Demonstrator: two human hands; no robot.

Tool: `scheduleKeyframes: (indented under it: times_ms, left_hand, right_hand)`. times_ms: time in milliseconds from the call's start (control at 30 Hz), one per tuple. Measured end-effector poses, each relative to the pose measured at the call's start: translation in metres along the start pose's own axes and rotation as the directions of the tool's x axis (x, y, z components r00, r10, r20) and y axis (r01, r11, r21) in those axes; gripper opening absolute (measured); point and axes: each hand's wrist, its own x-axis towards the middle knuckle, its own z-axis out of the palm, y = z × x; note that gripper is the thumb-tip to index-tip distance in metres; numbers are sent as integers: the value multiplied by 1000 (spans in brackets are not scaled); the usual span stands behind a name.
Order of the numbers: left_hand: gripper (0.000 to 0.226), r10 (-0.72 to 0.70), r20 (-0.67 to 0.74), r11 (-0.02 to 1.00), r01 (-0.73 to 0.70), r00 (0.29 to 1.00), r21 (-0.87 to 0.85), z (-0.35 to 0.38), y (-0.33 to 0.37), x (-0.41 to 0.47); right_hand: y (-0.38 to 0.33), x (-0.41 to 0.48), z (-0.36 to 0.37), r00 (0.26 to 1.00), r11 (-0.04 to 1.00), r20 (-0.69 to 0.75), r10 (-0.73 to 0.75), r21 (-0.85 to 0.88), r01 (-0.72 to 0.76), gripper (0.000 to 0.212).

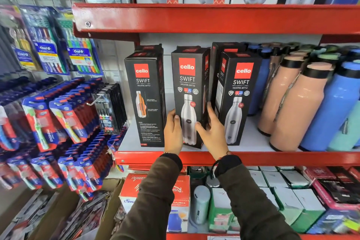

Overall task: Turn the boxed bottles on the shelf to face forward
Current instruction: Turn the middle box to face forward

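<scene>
Hands (192,132) hide the middle box's (188,84) lower edges.

A single head-worn wide-angle camera is looking forward and slightly down, sitting close to a red shelf (214,157) at about chest level. It is facing the shelf straight on, with the upper shelf (194,18) bending overhead and both forearms reaching in from the bottom edge.

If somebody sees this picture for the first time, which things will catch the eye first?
First, the two hands, left hand and right hand, gripping the middle black box on the red shelf. Then the black boxes either side, the left box and right box, and the peach and blue bottles at the right.
</scene>
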Motion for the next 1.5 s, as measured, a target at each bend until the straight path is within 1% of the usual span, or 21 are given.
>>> scheduleKeyframes:
  times_ms: [100, 200, 367, 567, 833, 967, 1067, 1133, 1233, 1300, 1400, 1467, 1500]
  left_hand:
    - [31, 32, -23, 999, -32, 999, 22, 1, 1, -1]
    - [34, 54, -40, 998, -53, 998, 32, 0, -1, 0]
    - [35, 54, -42, 998, -52, 998, 46, -1, -7, -5]
    - [36, 79, -14, 995, -78, 997, 61, 0, -9, -8]
    - [38, 94, -31, 993, -91, 995, 74, 1, -5, -12]
    - [36, 127, -58, 989, -122, 990, 89, 1, -1, -17]
    - [37, 167, -69, 984, -162, 984, 69, -2, 2, -23]
    - [36, 209, -101, 977, -203, 973, 66, -6, 3, -27]
    - [32, 276, -154, 961, -267, 949, 77, -14, 5, -30]
    - [31, 348, -174, 936, -330, 921, 122, -22, 7, -30]
    - [33, 456, -221, 880, -400, 862, 255, -37, 11, -25]
    - [39, 493, -291, 855, -395, 820, 336, -48, 12, -19]
    - [42, 486, -321, 858, -373, 813, 354, -55, 12, -15]
  right_hand:
    - [3, 0, -1, 1000, 1000, 3, -24, 2, 24, 67]
    - [4, -1, -1, 1000, 999, 8, -17, 32, 17, 60]
    - [5, 0, -2, 1000, 999, 14, -15, 38, 15, 57]
    - [6, -1, -2, 1000, 999, -10, 28, 45, -27, 55]
    - [6, -3, 1, 999, 1000, -48, 21, 0, -21, 52]
    - [6, -7, 1, 993, 1000, -120, 22, -1, -22, 41]
    - [6, -14, 0, 974, 1000, -225, 15, -7, -17, 30]
    - [3, -19, 2, 958, 1000, -286, -16, -16, 12, 23]
    - [-5, -23, 9, 945, 997, -318, -79, -18, 77, 17]
    - [-13, -25, 16, 945, 994, -311, -103, -1, 108, 17]
    - [-28, -25, 31, 952, 990, -280, -125, 28, 139, 18]
    - [-35, -26, 43, 959, 987, -245, -142, 44, 158, 20]
    - [-37, -27, 49, 963, 986, -223, -149, 41, 162, 23]
